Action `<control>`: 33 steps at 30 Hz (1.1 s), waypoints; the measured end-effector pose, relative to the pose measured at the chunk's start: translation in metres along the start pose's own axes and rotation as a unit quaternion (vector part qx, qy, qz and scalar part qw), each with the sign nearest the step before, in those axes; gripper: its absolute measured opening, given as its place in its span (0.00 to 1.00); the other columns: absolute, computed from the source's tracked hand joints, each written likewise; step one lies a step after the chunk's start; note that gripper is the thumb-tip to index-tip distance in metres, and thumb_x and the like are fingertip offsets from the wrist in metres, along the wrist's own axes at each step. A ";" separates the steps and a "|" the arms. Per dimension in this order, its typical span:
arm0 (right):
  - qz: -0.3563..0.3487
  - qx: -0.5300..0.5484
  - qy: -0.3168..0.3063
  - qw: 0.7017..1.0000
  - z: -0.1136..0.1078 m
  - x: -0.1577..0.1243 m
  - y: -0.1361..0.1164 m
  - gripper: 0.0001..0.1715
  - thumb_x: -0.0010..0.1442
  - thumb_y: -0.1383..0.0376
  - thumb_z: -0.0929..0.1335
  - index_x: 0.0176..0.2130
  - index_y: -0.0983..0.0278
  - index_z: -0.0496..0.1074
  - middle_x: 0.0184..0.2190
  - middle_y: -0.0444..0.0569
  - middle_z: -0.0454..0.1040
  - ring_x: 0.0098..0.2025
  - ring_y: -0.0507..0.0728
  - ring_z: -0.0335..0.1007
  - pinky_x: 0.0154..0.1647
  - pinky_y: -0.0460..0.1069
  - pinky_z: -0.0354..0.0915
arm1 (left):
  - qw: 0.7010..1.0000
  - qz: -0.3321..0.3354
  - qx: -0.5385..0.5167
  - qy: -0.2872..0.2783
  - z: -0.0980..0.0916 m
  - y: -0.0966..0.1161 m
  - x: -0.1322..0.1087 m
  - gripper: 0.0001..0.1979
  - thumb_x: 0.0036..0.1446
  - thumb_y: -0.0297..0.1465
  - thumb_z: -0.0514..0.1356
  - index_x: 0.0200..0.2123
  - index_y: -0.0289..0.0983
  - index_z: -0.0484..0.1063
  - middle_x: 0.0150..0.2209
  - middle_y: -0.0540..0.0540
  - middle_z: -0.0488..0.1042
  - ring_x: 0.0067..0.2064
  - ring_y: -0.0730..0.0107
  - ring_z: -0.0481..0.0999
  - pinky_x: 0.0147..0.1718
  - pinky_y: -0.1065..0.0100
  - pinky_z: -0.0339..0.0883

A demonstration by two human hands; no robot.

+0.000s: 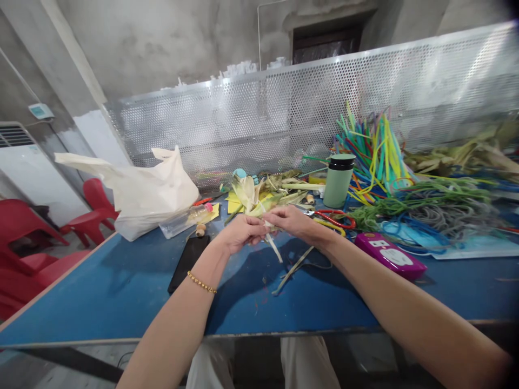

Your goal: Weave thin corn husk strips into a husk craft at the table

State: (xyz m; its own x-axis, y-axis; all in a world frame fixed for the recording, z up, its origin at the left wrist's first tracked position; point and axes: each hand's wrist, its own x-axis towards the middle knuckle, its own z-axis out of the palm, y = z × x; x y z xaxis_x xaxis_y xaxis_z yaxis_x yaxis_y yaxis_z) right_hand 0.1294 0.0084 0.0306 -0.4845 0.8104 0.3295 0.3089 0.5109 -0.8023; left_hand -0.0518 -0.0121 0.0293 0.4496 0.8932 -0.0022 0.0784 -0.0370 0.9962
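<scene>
Both hands meet above the blue table at the centre, gripping a bundle of pale green and cream husk leaves (250, 193). My left hand (244, 232), with a gold beaded bracelet on its wrist, pinches the lower part of the bundle. Fingers closed, my right hand (288, 220) holds the same bundle from the right. The leaves fan upward, and a pale stem end (274, 248) points down below the fingers. A dry strip (292, 271) lies on the table just beneath.
Around the hands are a black phone (189, 263), plastic bottle (186, 220), white bag (150, 189), red-handled pliers (334, 219), green tumbler (339, 181), purple box (389, 255), colourful pipe cleaners (377, 154) and green cords (430, 200). A perforated metal panel (243, 119) stands behind the table (101, 302).
</scene>
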 end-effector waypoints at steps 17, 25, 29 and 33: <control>-0.005 0.021 0.021 1.000 0.006 -0.002 -0.002 0.14 0.50 0.58 0.71 0.22 0.66 0.71 0.17 0.39 0.63 0.21 0.47 0.55 0.22 0.44 0.50 | 0.984 -0.053 -0.169 -0.024 -0.015 -0.010 0.012 0.21 0.52 0.47 0.64 0.30 0.32 0.71 0.24 0.46 0.71 0.22 0.75 0.69 0.22 0.72 0.59; 0.028 0.107 0.039 0.993 0.010 0.000 -0.001 0.17 0.44 0.56 0.74 0.22 0.66 0.70 0.20 0.42 0.69 0.24 0.48 0.60 0.25 0.44 0.53 | 0.966 -0.103 -0.237 0.006 -0.011 -0.011 0.015 0.27 0.55 0.52 0.58 0.19 0.37 0.57 0.23 0.43 0.71 0.21 0.77 0.68 0.21 0.73 0.61; 0.078 0.117 0.015 0.990 0.004 -0.001 -0.001 0.16 0.44 0.58 0.74 0.21 0.67 0.69 0.20 0.42 0.70 0.22 0.47 0.57 0.23 0.44 0.52 | 0.975 -0.092 -0.203 -0.007 -0.009 -0.007 0.012 0.21 0.60 0.46 0.56 0.26 0.33 0.66 0.25 0.43 0.74 0.21 0.76 0.71 0.22 0.73 0.63; 0.089 0.130 -0.004 0.987 -0.004 -0.003 0.003 0.15 0.44 0.59 0.74 0.23 0.67 0.71 0.18 0.41 0.67 0.20 0.46 0.56 0.22 0.44 0.52 | 0.996 -0.028 -0.083 0.011 -0.005 -0.002 0.006 0.17 0.55 0.44 0.63 0.33 0.34 0.68 0.28 0.43 0.76 0.22 0.73 0.73 0.20 0.72 0.63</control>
State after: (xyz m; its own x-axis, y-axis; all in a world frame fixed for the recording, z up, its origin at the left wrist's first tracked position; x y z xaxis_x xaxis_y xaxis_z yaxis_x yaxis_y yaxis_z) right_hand 0.1352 0.0091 0.0295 -0.4478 0.8781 0.1685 0.1691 0.2682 -0.9484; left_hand -0.0539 -0.0041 0.0281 0.4293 0.9013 -0.0579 -0.0454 0.0856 0.9953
